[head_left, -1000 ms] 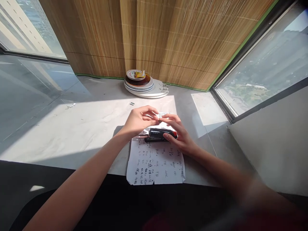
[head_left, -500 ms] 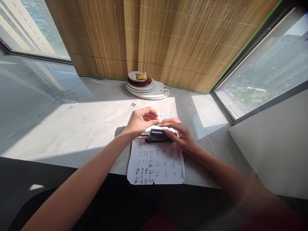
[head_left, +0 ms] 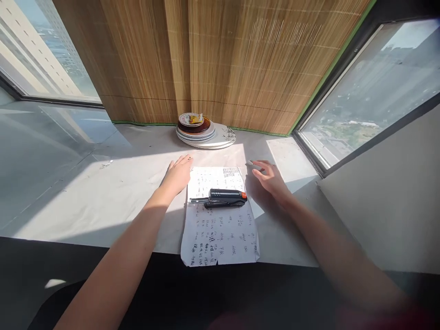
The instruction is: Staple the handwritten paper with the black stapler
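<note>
A black stapler [head_left: 227,197] with an orange-red end lies across a handwritten sheet of paper [head_left: 237,247], its metal staple tray [head_left: 198,200] sticking out to the left. My left hand [head_left: 177,176] rests on the surface left of the paper's top corner, fingers stretched forward; a tiny dark bit shows by its fingertips, where staple strips lay before. To the right of the paper, my right hand [head_left: 270,178] is held low over the surface with thumb and index finger apart. Something small and pale shows at its index fingertip, too small to name. Neither hand touches the stapler.
Stacked plates [head_left: 195,133] with a small yellow packet [head_left: 195,119] on top stand against the bamboo blind [head_left: 213,64]. Small scraps [head_left: 106,164] lie at the left. Windows flank the ledge, and a white wall [head_left: 385,201] rises on the right.
My hands, together above the stapler before, have moved apart to either side of the paper. The right one has let go of the stapler. My head view has shifted slightly.
</note>
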`<state>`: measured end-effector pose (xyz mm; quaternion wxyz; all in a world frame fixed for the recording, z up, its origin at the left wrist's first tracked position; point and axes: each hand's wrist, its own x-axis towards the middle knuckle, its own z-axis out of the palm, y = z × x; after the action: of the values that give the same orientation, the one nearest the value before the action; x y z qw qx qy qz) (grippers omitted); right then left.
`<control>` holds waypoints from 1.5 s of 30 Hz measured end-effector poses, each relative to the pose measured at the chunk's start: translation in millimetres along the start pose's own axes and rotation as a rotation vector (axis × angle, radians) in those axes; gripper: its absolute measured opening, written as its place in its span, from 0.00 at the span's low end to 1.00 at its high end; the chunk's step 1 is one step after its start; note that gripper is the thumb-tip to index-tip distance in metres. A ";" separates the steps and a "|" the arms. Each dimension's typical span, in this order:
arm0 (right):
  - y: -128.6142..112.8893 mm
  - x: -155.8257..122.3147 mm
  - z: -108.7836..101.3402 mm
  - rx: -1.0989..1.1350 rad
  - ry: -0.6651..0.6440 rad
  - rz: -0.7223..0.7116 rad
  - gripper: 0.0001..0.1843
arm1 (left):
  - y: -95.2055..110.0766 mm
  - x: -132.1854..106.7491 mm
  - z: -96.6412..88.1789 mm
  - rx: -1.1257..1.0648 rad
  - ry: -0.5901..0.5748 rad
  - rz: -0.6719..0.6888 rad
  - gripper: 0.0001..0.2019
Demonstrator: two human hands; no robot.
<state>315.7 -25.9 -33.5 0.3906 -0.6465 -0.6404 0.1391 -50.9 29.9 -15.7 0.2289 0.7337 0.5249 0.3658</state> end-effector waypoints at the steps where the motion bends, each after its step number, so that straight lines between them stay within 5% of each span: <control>1: 3.6 0.7 2.2 -0.020 -0.005 -0.025 0.20 | -3.1 -0.6 0.5 0.015 -0.006 -0.007 0.16; 7: 5.6 -1.2 9.8 -0.050 0.033 -0.079 0.17 | -0.8 -8.5 -5.8 0.122 0.113 -0.004 0.11; 12: -34.8 -13.0 0.3 0.084 0.144 -0.165 0.14 | 12.7 -8.5 -5.6 -0.036 0.161 -0.034 0.09; 17: -77.4 -37.3 -3.9 0.291 -0.210 -0.436 0.17 | 28.6 -9.7 -1.0 -0.463 0.118 -0.119 0.11; 20: -84.6 -49.4 3.9 0.293 -0.447 -0.546 0.26 | 36.4 -12.1 -1.1 -0.523 0.097 -0.119 0.13; 22: -84.9 -54.1 9.6 0.213 -0.497 -0.548 0.23 | 41.1 -13.8 -1.8 -0.536 0.064 -0.111 0.16; 25: -82.3 -54.7 12.8 0.185 -0.423 -0.545 0.14 | 47.6 -16.4 -3.2 -0.576 0.013 -0.112 0.18; 32: -72.4 -43.0 2.3 0.179 -0.114 -0.410 0.13 | 62.0 -25.6 -8.9 -0.564 -0.051 0.012 0.14; 45: -68.4 -41.7 4.3 0.122 -0.146 -0.420 0.12 | 59.1 -32.1 -1.2 -0.252 -0.296 0.279 0.08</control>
<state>257.7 -72.1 -2.9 0.4021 -0.4623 -0.7779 0.1397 -22.0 -20.6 18.1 0.3404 0.8104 0.3291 0.3450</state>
